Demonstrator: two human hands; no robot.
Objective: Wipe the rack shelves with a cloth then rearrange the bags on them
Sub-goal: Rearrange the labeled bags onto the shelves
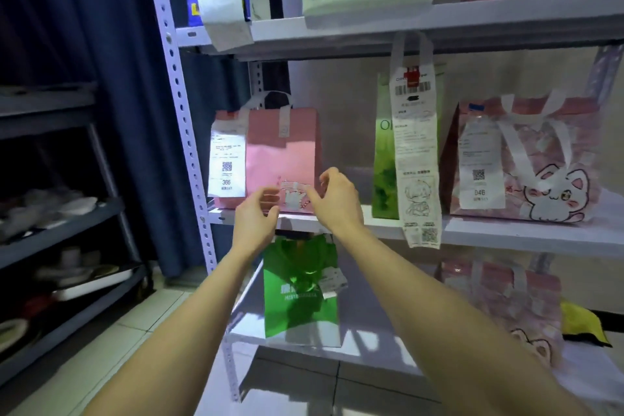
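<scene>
1. The small pink paper bag with white handles (pixel 283 149) stands upright at the left end of the middle white shelf board (pixel 506 233). A white printed receipt (pixel 227 159) is fixed to its left front.
2. The left hand (pixel 255 216) and the right hand (pixel 337 199) are raised just in front of that shelf's edge, close together. Both are loosely spread with curved fingers and nothing is held. Whether the bag is touched cannot be told through the blur.
3. The step is judged to be the rearranging of this bag. It is best taken low on both side walls, so that the thin paper is not crushed nor the receipt torn.
4. It should be lifted rather than dragged.
5. Further right on that shelf, a tall green bag (pixel 383 162) and a pink cat-print bag (pixel 526 162) stand.
6. A yellow cloth (pixel 580 324) lies below that shelf, at the right.
</scene>
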